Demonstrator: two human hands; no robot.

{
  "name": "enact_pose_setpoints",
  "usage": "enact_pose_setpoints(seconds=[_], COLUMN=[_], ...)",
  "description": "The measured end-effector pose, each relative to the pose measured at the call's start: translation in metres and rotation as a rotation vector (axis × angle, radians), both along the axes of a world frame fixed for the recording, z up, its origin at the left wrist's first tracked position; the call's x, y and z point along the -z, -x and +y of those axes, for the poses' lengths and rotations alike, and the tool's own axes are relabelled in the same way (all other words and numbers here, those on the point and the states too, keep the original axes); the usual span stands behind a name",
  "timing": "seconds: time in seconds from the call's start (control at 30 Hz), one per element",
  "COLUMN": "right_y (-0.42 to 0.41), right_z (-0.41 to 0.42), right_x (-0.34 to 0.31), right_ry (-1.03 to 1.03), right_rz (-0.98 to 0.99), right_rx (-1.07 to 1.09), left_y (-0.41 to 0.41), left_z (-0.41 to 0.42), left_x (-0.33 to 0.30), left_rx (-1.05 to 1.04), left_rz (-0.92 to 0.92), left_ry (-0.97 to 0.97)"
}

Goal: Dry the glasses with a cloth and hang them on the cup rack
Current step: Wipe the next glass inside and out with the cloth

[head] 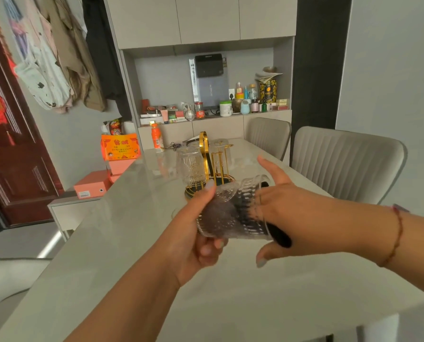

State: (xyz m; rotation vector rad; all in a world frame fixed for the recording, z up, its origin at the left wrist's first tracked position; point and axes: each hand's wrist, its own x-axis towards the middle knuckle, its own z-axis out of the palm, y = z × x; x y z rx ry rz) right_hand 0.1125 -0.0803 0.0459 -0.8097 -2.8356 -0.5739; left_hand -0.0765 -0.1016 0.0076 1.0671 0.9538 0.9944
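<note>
Above the desk (122,255), your left hand (193,240) curls its fingers round a ribbed glass (233,213) lying sideways. Your right hand (287,213) pushes a dark cloth (281,236) into it, thumb and forefinger spread wide. Beyond stands the gold rack (207,164), glasses hanging on it.

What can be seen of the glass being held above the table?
The glass is a clear, ribbed and embossed tumbler, held on its side above the pale table, its mouth toward the right. The left hand grips its base end, fingers curled beneath. A dark cloth is stuffed inside and sticks out of the mouth, where the right hand meets it. No chips or cracks show. It sits in front of the gold cup rack.
</note>
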Motion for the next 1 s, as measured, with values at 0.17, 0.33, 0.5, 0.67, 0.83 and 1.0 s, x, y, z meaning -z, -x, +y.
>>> enact_pose_setpoints(seconds=[0.17,0.33,0.5,0.67,0.83,1.0], right_y=[-0.004,-0.007,-0.014,-0.002,-0.006,-0.01], right_z=[-0.005,0.002,-0.002,0.007,0.001,0.0], right_x=[-0.011,-0.001,-0.003,0.008,-0.003,-0.006], right_ry=[0.74,1.439,0.9,-0.066,0.819,1.343], right_rz=[0.382,0.792,0.585,-0.015,0.548,0.807], right_rx=[-0.122,-0.245,-0.014,0.019,-0.145,-0.192], left_y=[-0.008,-0.001,0.016,0.002,-0.005,0.0], left_z=[0.0,0.008,0.009,0.005,0.005,0.01], left_x=[0.014,0.019,0.012,0.001,0.006,0.015], left_rx=[-0.141,-0.198,0.011,0.025,-0.1,-0.139], left_rz=[-0.02,0.233,0.236,0.041,-0.023,0.206], left_ry=[-0.279,-0.686,-0.438,-0.164,-0.319,-0.56])
